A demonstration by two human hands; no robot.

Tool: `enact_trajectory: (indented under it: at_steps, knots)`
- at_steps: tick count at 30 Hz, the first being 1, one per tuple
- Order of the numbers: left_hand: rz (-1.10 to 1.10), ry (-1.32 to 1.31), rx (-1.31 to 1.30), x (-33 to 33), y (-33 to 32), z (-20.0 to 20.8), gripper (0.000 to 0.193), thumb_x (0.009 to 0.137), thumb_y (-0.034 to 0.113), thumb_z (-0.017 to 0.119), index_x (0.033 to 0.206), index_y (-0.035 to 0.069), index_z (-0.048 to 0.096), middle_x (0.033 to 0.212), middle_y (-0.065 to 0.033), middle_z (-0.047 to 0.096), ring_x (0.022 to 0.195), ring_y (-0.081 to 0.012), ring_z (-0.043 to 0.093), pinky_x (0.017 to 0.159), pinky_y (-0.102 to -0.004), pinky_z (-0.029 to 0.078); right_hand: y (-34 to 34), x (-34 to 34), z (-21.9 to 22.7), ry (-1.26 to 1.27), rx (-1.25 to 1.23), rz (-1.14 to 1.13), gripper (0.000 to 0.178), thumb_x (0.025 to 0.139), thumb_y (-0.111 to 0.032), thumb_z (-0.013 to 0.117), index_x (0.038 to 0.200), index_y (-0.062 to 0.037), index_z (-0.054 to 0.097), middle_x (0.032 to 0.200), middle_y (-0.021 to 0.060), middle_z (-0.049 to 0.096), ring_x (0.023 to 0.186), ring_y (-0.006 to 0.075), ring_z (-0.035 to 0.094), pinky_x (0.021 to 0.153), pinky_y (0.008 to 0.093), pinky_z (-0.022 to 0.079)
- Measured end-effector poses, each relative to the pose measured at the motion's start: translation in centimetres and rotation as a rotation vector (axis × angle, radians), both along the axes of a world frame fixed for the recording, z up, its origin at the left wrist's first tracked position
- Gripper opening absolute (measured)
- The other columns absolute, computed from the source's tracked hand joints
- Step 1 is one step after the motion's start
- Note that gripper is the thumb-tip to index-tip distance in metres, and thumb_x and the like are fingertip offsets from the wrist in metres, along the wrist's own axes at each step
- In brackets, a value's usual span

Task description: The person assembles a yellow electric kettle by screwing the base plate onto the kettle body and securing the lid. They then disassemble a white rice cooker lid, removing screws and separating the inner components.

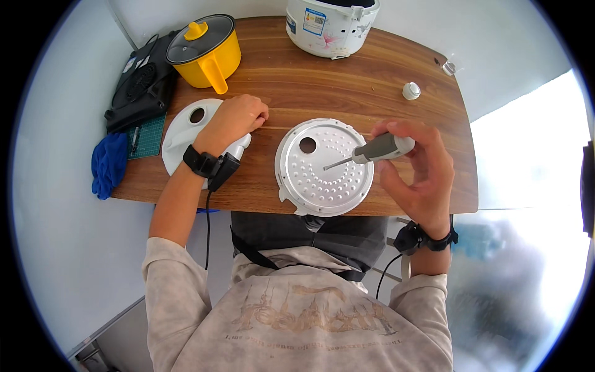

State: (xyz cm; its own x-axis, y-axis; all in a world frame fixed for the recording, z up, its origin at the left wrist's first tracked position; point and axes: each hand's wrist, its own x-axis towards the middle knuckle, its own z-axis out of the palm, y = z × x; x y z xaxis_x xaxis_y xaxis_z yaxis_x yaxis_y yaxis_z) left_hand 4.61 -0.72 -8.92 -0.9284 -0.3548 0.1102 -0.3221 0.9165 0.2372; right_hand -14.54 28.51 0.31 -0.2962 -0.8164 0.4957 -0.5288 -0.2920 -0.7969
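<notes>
My right hand (421,167) grips a screwdriver (379,149) by its grey and white handle. The metal shaft slants down to the left, with its tip over a round silver inner lid plate (297,170). That dimpled plate lies at the table's front edge and has one round hole at its upper left. My left hand (238,118) is closed, fingers curled, over the right side of a white plastic lid (176,141) with a round opening. Whatever those fingers may hold is hidden beneath the hand.
A white rice cooker body (328,28) stands at the back of the wooden table (427,124). A yellow pot (217,62) with a glass lid is at back left, beside a black device (142,80), green mat (147,137) and blue cloth (110,164). A small white cap (411,91) sits right.
</notes>
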Motion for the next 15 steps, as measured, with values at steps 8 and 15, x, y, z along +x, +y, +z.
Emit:
enact_trajectory:
  at_steps: [8,15]
  knots:
    - [-0.016,-0.027,0.004,0.4,0.4,0.4,0.016,0.088,0.013,0.069,0.100,0.004,0.076,0.092,-0.0115,0.070,0.090,-0.0314,0.066,0.080,-0.0407,0.053,0.1,-0.2,0.0,-0.025,0.016,0.000,0.043,0.079,0.010,0.068,0.120,-0.0003,0.061,0.119,0.0132,0.069,0.110,0.0224,0.069,0.098,0.0359,0.055]
    - [0.017,0.041,0.047,0.7,-0.1,-0.5,0.019,0.090,0.013,0.068,0.105,0.004,0.076,0.098,-0.0122,0.073,0.093,-0.0316,0.067,0.083,-0.0403,0.054,0.8,-1.0,-0.3,-0.077,-0.062,-0.027,0.048,0.077,0.014,0.064,0.123,0.0004,0.058,0.118,0.0142,0.067,0.105,0.0210,0.068,0.097,0.0349,0.054]
